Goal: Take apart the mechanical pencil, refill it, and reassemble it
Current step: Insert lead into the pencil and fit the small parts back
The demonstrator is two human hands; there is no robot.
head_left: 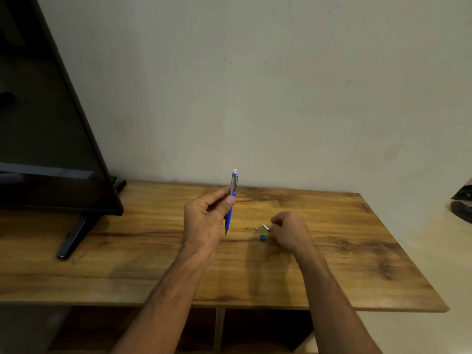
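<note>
My left hand point(204, 221) holds a blue mechanical pencil point(232, 200) nearly upright above the wooden table point(127, 264), white eraser end up, silver clip section showing above my fingers. My right hand point(290, 231) rests low on the table to the right, fingers curled, fingertips touching or almost touching a small silver cap point(266, 227). A tiny silver piece point(255, 227) lies just left of the cap. A small teal lead case point(262, 237) sits below them. Whether the right fingers pinch anything is hidden.
A black monitor point(51, 123) on a stand point(74, 238) fills the left side of the table. The wall rises right behind the table. The table's front edge runs below my forearms, with open shelf space underneath. A dark object point(462, 208) sits at far right.
</note>
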